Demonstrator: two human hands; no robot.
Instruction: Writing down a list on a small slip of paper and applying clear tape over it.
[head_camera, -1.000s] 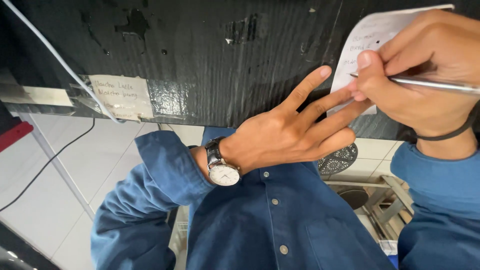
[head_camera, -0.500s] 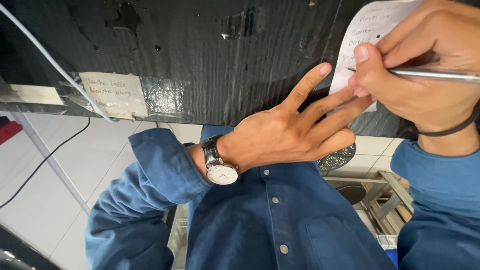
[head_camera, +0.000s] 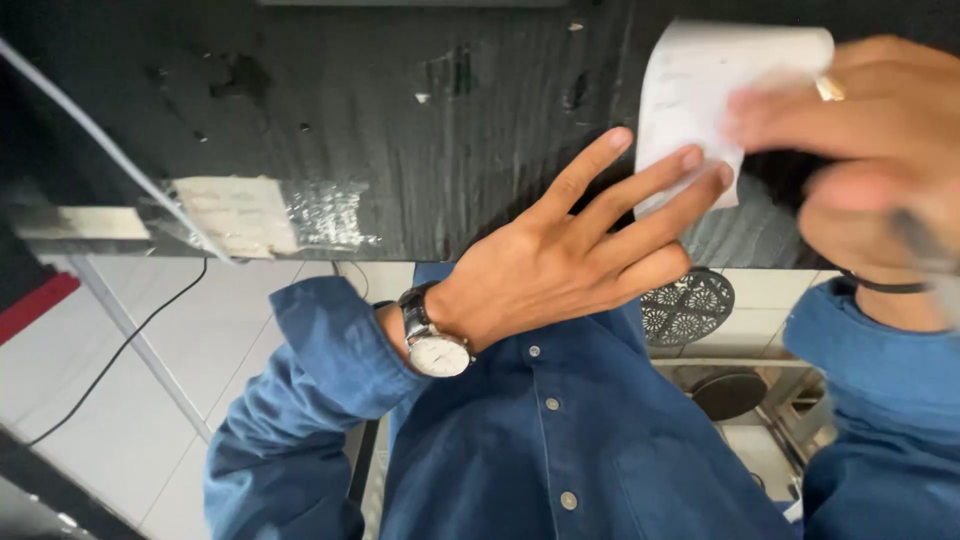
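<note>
The left hand (head_camera: 560, 265), fingers spread flat, is pinning a thin, floppy slip (head_camera: 700, 90); the blurred right hand (head_camera: 880, 170) is curling, grip unclear.

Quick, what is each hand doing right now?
Left hand: open, fingers spread, pinning the white paper slip to the black tabletop.
Right hand: blurred; grip cannot be told.

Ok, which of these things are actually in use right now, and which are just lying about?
In use:
left hand pressing down the white paper slip
right hand, blurred, over the slip
black table under it

Lying about:
taped label on the table edge
black cable on the floor
</note>
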